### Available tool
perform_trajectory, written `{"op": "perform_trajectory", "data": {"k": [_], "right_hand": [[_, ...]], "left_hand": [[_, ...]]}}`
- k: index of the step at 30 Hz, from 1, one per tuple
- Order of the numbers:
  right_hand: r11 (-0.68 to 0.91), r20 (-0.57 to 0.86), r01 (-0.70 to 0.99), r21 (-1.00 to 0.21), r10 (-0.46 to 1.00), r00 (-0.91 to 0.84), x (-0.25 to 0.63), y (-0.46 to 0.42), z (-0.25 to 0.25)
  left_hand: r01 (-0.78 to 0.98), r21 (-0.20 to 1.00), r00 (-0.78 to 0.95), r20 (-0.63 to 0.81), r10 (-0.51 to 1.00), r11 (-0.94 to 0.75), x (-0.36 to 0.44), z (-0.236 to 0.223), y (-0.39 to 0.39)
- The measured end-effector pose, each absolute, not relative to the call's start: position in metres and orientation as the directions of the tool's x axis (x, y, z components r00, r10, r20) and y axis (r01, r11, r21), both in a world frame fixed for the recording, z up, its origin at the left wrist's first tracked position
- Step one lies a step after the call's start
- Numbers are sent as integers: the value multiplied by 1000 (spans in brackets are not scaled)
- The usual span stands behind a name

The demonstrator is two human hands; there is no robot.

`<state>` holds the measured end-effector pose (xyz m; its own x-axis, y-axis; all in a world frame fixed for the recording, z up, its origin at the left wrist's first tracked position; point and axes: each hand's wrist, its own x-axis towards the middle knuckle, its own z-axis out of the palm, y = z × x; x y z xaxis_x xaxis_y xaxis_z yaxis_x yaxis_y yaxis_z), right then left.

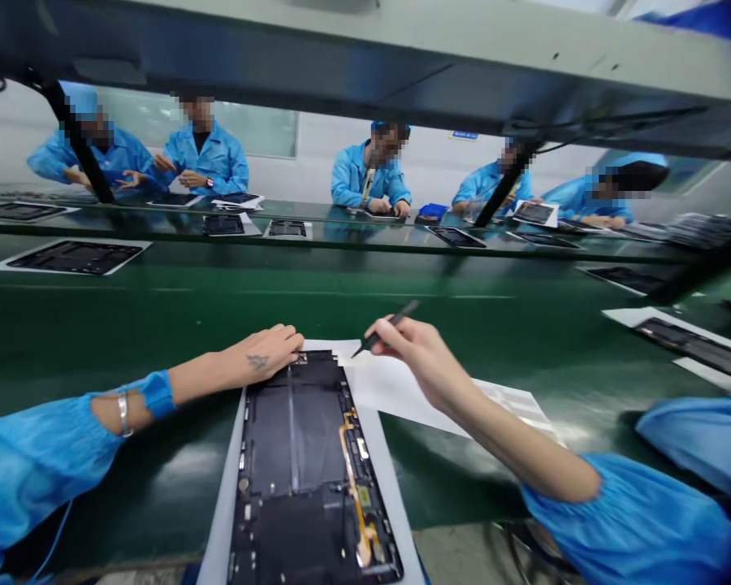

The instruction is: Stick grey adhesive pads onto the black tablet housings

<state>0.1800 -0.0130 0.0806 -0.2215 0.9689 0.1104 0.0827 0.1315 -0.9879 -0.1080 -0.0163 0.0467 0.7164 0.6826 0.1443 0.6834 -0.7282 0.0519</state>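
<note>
Two bare hands worked on the green worktop (127, 309): the right hand (411, 357) grasped black tweezers (391, 327) over white paper (390, 390), while the unclenched left hand (261, 353) rested on a tablet's black chassis (292, 431).

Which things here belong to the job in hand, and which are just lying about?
Job in hand: left hand resting on the open tablet; right hand holding a black pen above a sheet of paper.
Lying about: green bench; other tablet; co-worker in blue smock.
</note>
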Motion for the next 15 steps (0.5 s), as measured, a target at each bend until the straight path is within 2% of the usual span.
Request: {"op": "perform_trajectory", "data": {"k": [4, 8, 15], "right_hand": [[73, 40, 94, -993, 946, -322, 136, 10, 67], [19, -20, 117, -993, 946, -324, 132, 18, 53], [-52, -107, 169, -984, 936, -336, 141, 18, 49]], "left_hand": [[669, 132, 691, 250, 678, -731, -104, 31, -22], [626, 161, 687, 348, 638, -763, -106, 25, -25], [631, 162, 678, 360, 641, -759, -99, 26, -31]]}}
